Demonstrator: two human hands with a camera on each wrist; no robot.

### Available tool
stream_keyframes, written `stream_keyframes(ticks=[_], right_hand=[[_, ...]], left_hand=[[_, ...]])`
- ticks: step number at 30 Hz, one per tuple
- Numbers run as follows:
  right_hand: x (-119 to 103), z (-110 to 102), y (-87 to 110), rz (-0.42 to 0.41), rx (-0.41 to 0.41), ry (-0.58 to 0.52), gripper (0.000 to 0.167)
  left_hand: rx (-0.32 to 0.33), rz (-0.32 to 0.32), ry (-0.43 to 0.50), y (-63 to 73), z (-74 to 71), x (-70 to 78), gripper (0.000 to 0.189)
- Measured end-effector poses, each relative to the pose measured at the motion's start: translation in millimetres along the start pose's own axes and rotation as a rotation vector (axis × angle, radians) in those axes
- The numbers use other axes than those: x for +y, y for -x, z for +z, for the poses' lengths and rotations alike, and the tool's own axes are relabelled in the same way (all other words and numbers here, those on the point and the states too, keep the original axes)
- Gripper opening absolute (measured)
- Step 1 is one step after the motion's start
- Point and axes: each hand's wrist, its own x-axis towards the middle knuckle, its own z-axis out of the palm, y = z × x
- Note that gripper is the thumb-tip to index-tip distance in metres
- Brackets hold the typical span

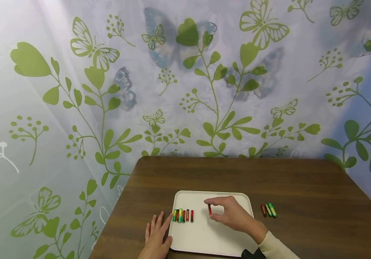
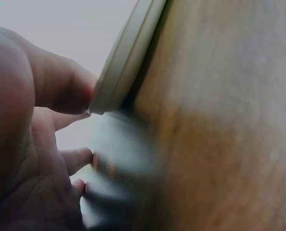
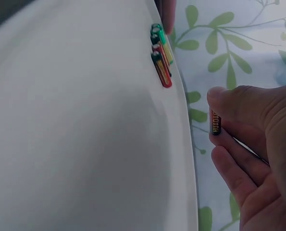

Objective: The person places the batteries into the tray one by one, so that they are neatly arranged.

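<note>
My right hand (image 1: 232, 215) pinches a red and black battery (image 1: 209, 209) upright between thumb and fingertips, over the middle of the white tray (image 1: 211, 237). In the right wrist view the held battery (image 3: 216, 121) shows yellow lettering, and its upper end is hidden behind the thumb. Several red and green batteries (image 1: 184, 216) lie side by side in a row along the tray's left side. With fingers stretched out, my left hand (image 1: 157, 235) rests at the tray's left edge. Its thumb (image 2: 68, 86) touches the tray rim (image 2: 116, 72) in the left wrist view.
To the right of the tray, three batteries (image 1: 268, 210), one red and two green, lie close together on the brown wooden table (image 1: 318, 216). A curtain (image 1: 185, 90) printed with leaves and butterflies hangs behind the table and along its left side.
</note>
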Motion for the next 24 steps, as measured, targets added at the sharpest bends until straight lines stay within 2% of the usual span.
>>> stream_keyframes(ticks=[9, 13, 18, 24], right_hand=[[-12, 25, -10.3, -0.008, -0.021, -0.028, 0.044], [-12, 37, -14.1, -0.033, 0.004, -0.024, 0.043], [-12, 51, -17.9, -0.069, 0.030, -0.017, 0.043], [-14, 62, -21.6, -0.045, 0.037, -0.015, 0.046]], left_hand=[[-0.010, -0.003, 0.004, -0.6, -2.8, 1.8, 0.075], [-0.013, -0.025, -0.013, -0.9, -2.6, 0.4, 0.073], [-0.017, -0.009, -0.002, -2.2, -1.3, -4.3, 0.074], [-0.018, -0.008, -0.004, -2.1, 1.0, -7.5, 0.073]])
